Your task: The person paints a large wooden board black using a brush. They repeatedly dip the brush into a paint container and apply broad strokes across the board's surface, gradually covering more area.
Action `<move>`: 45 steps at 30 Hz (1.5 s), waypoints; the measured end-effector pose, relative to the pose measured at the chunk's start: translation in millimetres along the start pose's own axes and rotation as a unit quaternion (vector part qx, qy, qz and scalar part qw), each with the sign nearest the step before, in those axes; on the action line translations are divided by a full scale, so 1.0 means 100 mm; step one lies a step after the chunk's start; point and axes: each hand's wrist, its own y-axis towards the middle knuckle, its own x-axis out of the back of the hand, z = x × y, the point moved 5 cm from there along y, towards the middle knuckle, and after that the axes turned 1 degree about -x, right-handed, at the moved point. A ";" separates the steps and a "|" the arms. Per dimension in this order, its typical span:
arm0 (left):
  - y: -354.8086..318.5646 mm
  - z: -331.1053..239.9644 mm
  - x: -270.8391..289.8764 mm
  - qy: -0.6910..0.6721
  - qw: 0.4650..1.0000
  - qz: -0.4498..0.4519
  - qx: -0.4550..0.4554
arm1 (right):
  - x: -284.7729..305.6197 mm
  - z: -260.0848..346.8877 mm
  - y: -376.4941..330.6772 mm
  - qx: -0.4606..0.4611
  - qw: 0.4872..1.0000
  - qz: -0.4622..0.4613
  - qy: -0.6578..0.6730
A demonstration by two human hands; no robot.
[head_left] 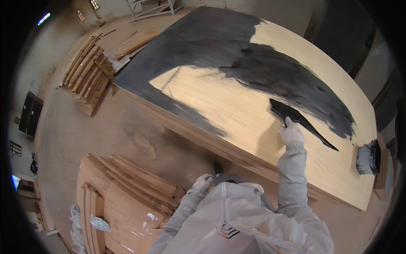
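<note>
My right hand (pixel 292 133), in a white glove, grips a long black spreader (pixel 306 123) by its near edge. The spreader lies slantwise over bare, pale wood grain on a large panel (pixel 249 125), just on my side of a broad black smear (pixel 292 80). Black coating also covers the panel's far left part and runs along its near left edge. My left hand (pixel 203 183), gloved too, hangs beside my body off the panel's edge. Its fingers are curled in and nothing shows in them. At the right end stands a tub (pixel 368 158) streaked with black.
More panels are stacked under the top one. Cardboard-wrapped bundles (pixel 127 203) lie on the floor at near left, with crumpled clear plastic (pixel 99 223). Another pile of wrapped lengths (pixel 86 72) is farther left. A metal rack (pixel 152 9) stands at the back.
</note>
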 end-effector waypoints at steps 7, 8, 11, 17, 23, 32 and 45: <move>0.33 0.58 1.64 -0.159 0.976 -0.130 0.073 | -0.59 2.19 0.02 0.158 0.983 0.093 -0.019; 0.32 0.64 1.83 -0.187 0.965 -0.151 0.101 | -0.64 2.47 0.00 0.170 0.980 0.101 -0.017; 0.34 0.83 2.27 -0.227 0.948 -0.174 0.136 | -0.78 3.36 -0.08 0.201 0.970 0.134 -0.015; 0.63 1.25 2.88 -0.109 0.980 -0.109 0.123 | -1.03 4.77 -0.15 0.229 0.960 0.161 0.002; 0.92 1.72 3.65 -0.127 0.971 -0.021 0.203 | -1.22 4.60 -0.91 0.234 0.958 0.165 0.000; 1.67 2.03 4.34 -0.077 0.986 -0.013 0.147 | -0.76 3.28 -1.22 -0.023 0.989 0.136 -0.059; 1.63 1.80 3.26 -0.129 0.973 0.069 0.176 | -0.62 2.11 -0.95 -0.089 0.995 0.047 0.028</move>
